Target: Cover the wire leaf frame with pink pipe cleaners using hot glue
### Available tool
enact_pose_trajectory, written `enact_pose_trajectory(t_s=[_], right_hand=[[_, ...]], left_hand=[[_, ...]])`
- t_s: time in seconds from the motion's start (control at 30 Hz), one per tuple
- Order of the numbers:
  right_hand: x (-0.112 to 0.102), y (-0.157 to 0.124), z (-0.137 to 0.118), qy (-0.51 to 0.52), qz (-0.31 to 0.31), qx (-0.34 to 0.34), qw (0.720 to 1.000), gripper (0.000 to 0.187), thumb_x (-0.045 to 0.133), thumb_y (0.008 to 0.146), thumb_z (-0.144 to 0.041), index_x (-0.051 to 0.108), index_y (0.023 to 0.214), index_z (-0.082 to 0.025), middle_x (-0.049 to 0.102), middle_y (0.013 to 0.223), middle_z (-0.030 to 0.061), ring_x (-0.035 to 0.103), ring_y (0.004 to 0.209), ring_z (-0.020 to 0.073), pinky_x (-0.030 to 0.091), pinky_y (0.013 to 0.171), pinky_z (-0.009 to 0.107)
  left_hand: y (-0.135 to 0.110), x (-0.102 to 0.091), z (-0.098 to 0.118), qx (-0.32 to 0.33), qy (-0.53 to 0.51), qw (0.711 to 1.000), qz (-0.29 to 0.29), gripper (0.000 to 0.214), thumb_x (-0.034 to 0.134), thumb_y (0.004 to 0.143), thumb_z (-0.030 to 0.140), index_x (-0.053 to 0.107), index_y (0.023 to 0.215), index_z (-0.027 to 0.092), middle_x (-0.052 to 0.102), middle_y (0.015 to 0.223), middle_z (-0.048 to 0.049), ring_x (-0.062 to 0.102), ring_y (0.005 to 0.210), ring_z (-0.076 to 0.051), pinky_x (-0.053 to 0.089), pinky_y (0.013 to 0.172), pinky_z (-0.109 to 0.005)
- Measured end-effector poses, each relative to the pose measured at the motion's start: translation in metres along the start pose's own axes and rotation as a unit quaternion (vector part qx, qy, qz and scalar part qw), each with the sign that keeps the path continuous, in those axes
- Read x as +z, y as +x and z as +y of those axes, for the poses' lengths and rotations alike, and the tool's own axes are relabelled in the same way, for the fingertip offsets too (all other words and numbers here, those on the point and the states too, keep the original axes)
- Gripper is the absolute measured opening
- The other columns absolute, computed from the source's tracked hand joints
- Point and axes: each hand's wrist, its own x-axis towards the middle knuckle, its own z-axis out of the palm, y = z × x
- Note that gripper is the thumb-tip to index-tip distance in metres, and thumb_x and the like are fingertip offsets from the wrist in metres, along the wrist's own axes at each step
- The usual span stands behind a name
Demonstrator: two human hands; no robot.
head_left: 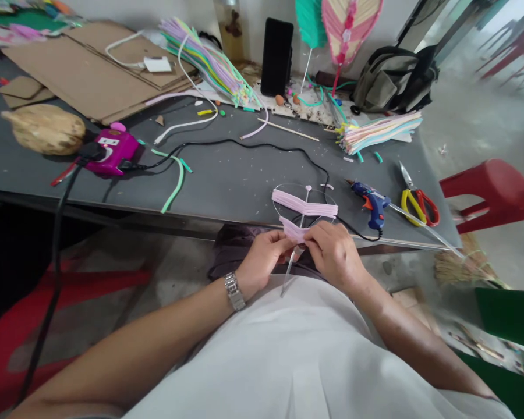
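Observation:
Both my hands meet at the near edge of a grey table, over my lap. My left hand, with a metal watch on the wrist, pinches the left side of a small bundle of pale pink strips. My right hand pinches its right side. The strips sit on a thin stick that runs down between my hands. Higher on the same stick is a wider row of pink strips inside a thin wire hoop.
A blue glue gun and yellow-and-red scissors lie right of my hands. Further back are a purple power strip, bundles of pastel strips, cardboard sheets, a black phone and a bag. A red stool stands at right.

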Motion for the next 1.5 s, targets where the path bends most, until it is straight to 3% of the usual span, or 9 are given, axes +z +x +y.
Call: enact_pose_trajectory(t_s=[0.2, 0.43, 0.7, 0.93, 1.1, 1.5], right_hand=[[-0.001, 0.002, 0.003, -0.009, -0.013, -0.005, 1.0, 0.019, 0.049, 0.099, -0.013, 0.063, 0.088, -0.019, 0.067, 0.084, 0.0071, 0.057, 0.078, 0.0206, 0.03, 0.071, 0.034], [0.0, 0.004, 0.005, 0.009, -0.014, 0.01, 1.0, 0.014, 0.055, 0.093, -0.01, 0.06, 0.084, -0.019, 0.065, 0.08, 0.0049, 0.057, 0.076, 0.0202, 0.03, 0.07, 0.033], [0.002, 0.008, 0.005, 0.0, -0.021, 0.0, 1.0, 0.015, 0.055, 0.094, -0.011, 0.061, 0.083, -0.02, 0.065, 0.08, 0.0061, 0.056, 0.075, 0.0209, 0.032, 0.069, 0.032], [-0.017, 0.001, 0.017, 0.08, 0.042, 0.021, 0.996, 0.007, 0.065, 0.095, -0.018, 0.064, 0.088, -0.02, 0.068, 0.084, 0.0043, 0.061, 0.077, 0.0199, 0.038, 0.072, 0.031], [-0.029, -0.008, 0.015, 0.082, 0.084, 0.032, 0.993, 0.01, 0.065, 0.095, -0.017, 0.065, 0.086, -0.02, 0.068, 0.081, 0.0026, 0.06, 0.074, 0.018, 0.037, 0.072, 0.032], [-0.011, -0.013, 0.011, 0.164, 0.149, 0.089, 0.971, 0.015, 0.067, 0.093, -0.019, 0.064, 0.078, -0.02, 0.065, 0.075, -0.0009, 0.058, 0.07, 0.0149, 0.039, 0.077, 0.033]], left_hand=[[0.004, 0.0, -0.001, -0.024, 0.003, 1.0, -0.011, 0.028, 0.083, 0.06, 0.034, 0.061, 0.061, 0.016, 0.056, 0.056, 0.0018, 0.05, 0.053, -0.01, 0.032, 0.053, -0.025], [0.005, 0.0, -0.002, -0.005, 0.018, 1.0, -0.013, 0.02, 0.077, 0.06, 0.027, 0.06, 0.059, 0.017, 0.055, 0.053, 0.0019, 0.046, 0.05, -0.009, 0.031, 0.052, -0.024], [0.004, 0.002, -0.001, 0.007, 0.022, 1.0, -0.014, 0.029, 0.081, 0.065, 0.035, 0.06, 0.058, 0.017, 0.053, 0.052, 0.0025, 0.043, 0.05, -0.009, 0.032, 0.052, -0.025], [-0.002, 0.001, 0.005, 0.088, 0.073, 0.993, 0.006, 0.025, 0.078, 0.071, 0.036, 0.064, 0.063, 0.016, 0.061, 0.056, 0.0007, 0.046, 0.052, -0.01, 0.032, 0.054, -0.025], [-0.007, 0.001, 0.01, 0.151, 0.111, 0.982, 0.016, 0.025, 0.075, 0.076, 0.034, 0.063, 0.062, 0.017, 0.062, 0.057, 0.0009, 0.047, 0.054, -0.01, 0.035, 0.056, -0.024], [-0.019, 0.002, 0.017, 0.188, 0.172, 0.967, -0.003, 0.019, 0.072, 0.08, 0.032, 0.068, 0.071, 0.016, 0.064, 0.061, 0.001, 0.056, 0.059, -0.013, 0.043, 0.062, -0.025]])
